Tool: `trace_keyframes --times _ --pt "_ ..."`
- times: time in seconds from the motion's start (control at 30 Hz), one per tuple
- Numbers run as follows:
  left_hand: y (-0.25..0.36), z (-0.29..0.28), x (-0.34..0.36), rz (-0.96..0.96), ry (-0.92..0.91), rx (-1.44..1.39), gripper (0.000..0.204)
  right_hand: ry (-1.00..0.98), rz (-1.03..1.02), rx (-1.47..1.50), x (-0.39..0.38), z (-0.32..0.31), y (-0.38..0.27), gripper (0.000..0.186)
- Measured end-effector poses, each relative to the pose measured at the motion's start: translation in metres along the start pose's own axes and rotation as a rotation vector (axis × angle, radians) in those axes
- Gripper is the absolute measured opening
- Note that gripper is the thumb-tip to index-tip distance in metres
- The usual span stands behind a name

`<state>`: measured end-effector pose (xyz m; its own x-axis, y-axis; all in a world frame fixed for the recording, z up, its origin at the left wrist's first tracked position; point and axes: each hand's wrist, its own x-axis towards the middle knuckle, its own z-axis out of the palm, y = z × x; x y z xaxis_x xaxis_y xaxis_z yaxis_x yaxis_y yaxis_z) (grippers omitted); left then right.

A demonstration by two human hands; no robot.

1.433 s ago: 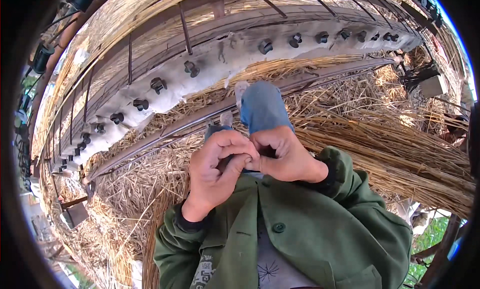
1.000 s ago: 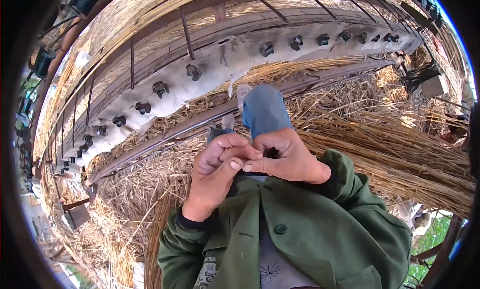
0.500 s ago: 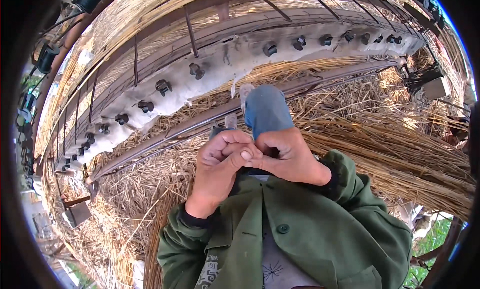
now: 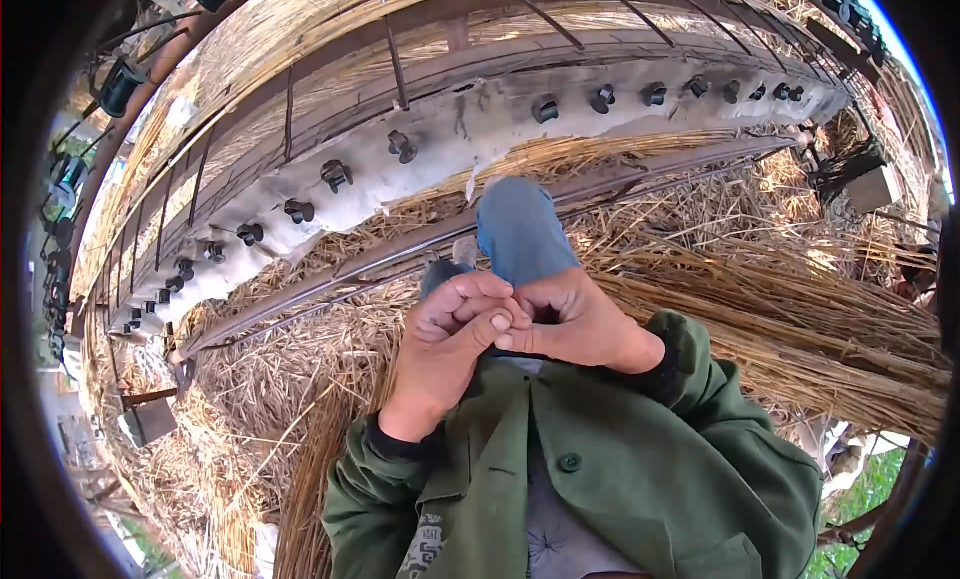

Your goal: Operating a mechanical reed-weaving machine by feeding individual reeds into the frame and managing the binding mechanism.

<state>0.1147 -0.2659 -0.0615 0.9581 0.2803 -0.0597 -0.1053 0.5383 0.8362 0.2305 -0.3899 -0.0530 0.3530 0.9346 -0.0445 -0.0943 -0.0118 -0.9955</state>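
Observation:
My left hand (image 4: 448, 329) and my right hand (image 4: 582, 317) meet in front of my jacket, just below my bent knee (image 4: 520, 224). Thumbs and fingertips of both are pinched together and touch each other. Anything between them is too small or too hidden to make out. Beyond the hands runs a long beam (image 4: 440, 154) wrapped in pale sheeting, with a row of dark spools (image 4: 336, 175) along it. The hands are apart from the beam and the spools.
A metal rail (image 4: 400, 247) crosses between me and the beam. Long reeds (image 4: 780, 329) lie bundled at the right, and loose straw (image 4: 270, 379) covers the ground at the left. Grey blocks (image 4: 148, 423) hang at the rail's ends. Thin rods (image 4: 397, 64) stand behind the beam.
The view has shifted slightly, so the beam and spools sit a little lower and farther right. My hands stay pinched together in nearly the same pose.

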Motion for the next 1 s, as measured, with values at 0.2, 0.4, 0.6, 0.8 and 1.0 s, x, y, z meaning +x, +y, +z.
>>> trace_keyframes --times 0.2,0.4,0.6,0.8,1.0 --pt "-0.003 0.000 0.004 0.019 0.123 0.235 0.023 0.096 -0.110 -0.251 0.002 0.001 0.023 0.016" --pt "-0.012 -0.024 -0.007 0.115 0.292 0.196 0.029 0.258 -0.129 -0.235 -0.003 -0.005 0.033 0.017" --pt "-0.045 -0.041 -0.024 0.053 0.209 0.108 0.028 0.258 -0.176 -0.227 -0.022 -0.016 0.058 0.019" --pt "-0.037 -0.035 -0.036 0.135 0.175 0.217 0.029 0.245 -0.213 -0.281 -0.010 -0.016 0.061 0.020" --pt "-0.028 -0.030 -0.047 0.027 0.304 0.199 0.026 0.159 -0.076 -0.051 0.003 -0.008 0.055 0.024"
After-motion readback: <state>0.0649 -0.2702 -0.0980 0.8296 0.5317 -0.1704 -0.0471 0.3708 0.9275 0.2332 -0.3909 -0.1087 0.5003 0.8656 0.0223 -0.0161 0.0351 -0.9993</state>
